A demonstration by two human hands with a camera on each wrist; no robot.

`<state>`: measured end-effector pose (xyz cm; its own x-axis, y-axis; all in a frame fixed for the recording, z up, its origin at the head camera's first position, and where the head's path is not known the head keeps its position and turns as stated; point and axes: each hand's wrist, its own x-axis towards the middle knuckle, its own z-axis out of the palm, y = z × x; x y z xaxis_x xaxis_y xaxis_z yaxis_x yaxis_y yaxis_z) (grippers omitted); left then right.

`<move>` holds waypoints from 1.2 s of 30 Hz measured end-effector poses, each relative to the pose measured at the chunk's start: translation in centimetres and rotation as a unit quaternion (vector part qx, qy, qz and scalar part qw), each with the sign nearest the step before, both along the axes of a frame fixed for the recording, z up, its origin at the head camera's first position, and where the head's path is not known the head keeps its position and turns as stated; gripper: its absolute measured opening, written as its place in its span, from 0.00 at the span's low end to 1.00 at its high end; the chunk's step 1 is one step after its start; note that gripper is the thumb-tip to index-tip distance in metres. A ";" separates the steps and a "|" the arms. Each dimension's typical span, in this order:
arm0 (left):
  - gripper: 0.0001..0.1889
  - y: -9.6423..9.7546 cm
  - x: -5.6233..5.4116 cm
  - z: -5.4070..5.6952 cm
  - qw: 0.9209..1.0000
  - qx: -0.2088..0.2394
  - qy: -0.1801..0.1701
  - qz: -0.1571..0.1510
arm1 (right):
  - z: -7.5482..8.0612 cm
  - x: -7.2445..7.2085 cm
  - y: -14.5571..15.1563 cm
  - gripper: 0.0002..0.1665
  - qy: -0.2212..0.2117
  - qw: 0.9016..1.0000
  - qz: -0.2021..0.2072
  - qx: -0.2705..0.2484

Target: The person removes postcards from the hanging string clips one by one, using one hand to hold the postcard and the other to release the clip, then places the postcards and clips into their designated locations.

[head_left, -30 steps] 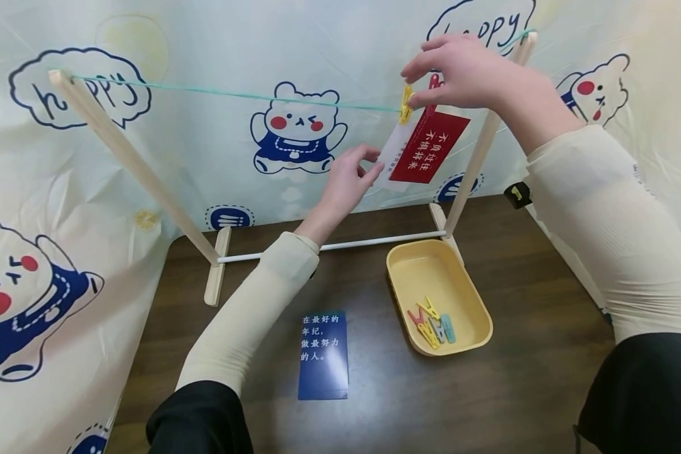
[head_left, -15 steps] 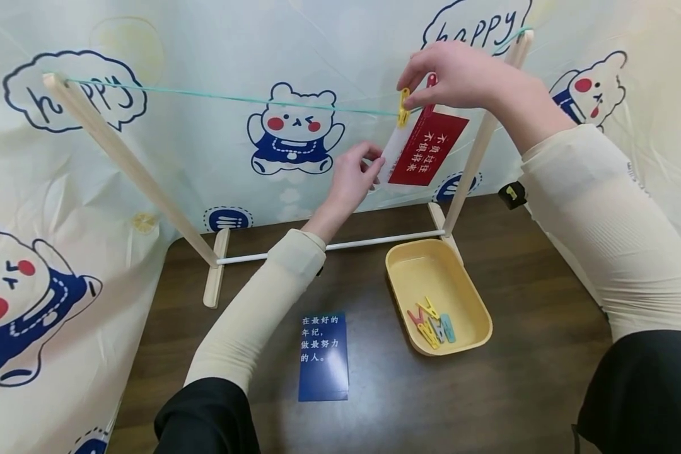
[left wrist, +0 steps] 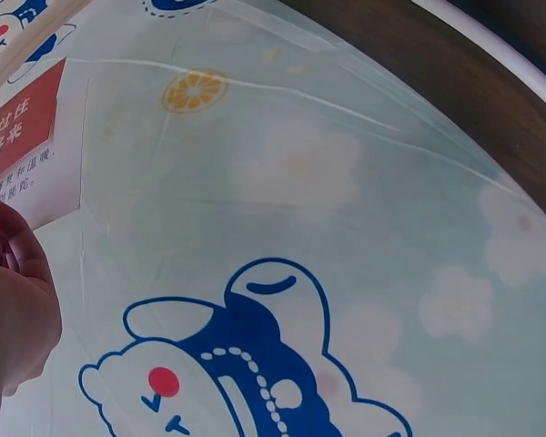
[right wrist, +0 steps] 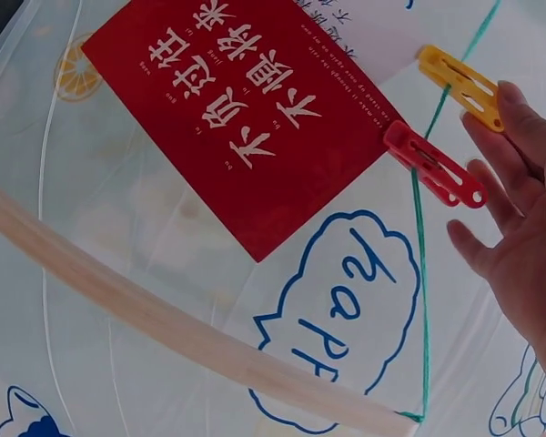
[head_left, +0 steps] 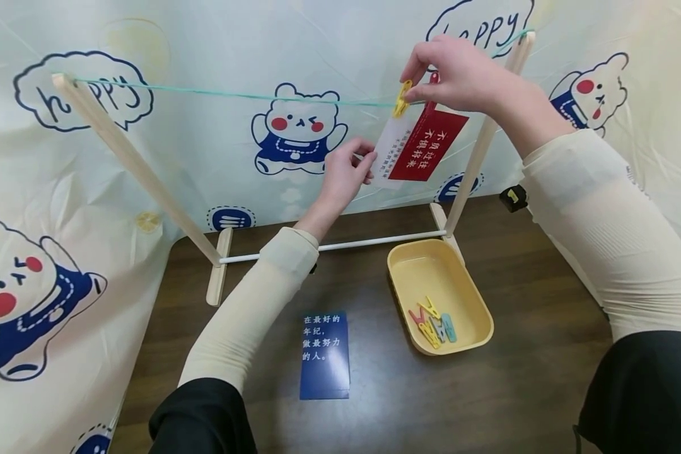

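Note:
A red-and-white card with printed characters hangs tilted from a green line. Close to its upper right corner, a red clothespin clips it to the line. A yellow clothespin sits left of the red one, at the card's white part, and my right hand pinches its upper end between thumb and fingers. Lower down, my left hand pinches the white edge of the card; in the left wrist view its fingertips meet the card's printed white strip. Whether the yellow clothespin's jaws grip the card is unclear.
Wooden posts and a white bottom rod form the frame. A yellow tray with several clothespins stands on the brown tabletop, right of a blue card. A cartoon-printed sheet hangs behind.
The yellow clothespin has risen slightly and tilted from upright, with the line lifted beside it. My left hand has shifted a little up and left, and more of the white printed strip shows.

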<state>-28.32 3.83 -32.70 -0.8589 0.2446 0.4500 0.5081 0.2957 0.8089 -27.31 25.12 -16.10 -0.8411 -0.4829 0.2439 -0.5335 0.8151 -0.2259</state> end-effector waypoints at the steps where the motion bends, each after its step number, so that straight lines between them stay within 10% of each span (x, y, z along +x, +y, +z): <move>1: 0.07 -0.1 0.0 0.0 1.000 -0.002 -0.002 0.002 | 0.0 0.0 0.0 0.20 0.005 1.000 0.003 -0.003; 36: 0.08 -5.7 1.8 -2.1 0.999 0.005 -0.041 0.025 | -0.2 1.9 -0.6 0.17 0.113 0.990 0.041 -0.072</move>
<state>-26.49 -1.90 -34.76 -0.9036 0.1958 0.3809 0.4256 0.3100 0.8502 -25.43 24.55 -16.32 -0.7164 -0.4932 0.4934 -0.6466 0.7350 -0.2040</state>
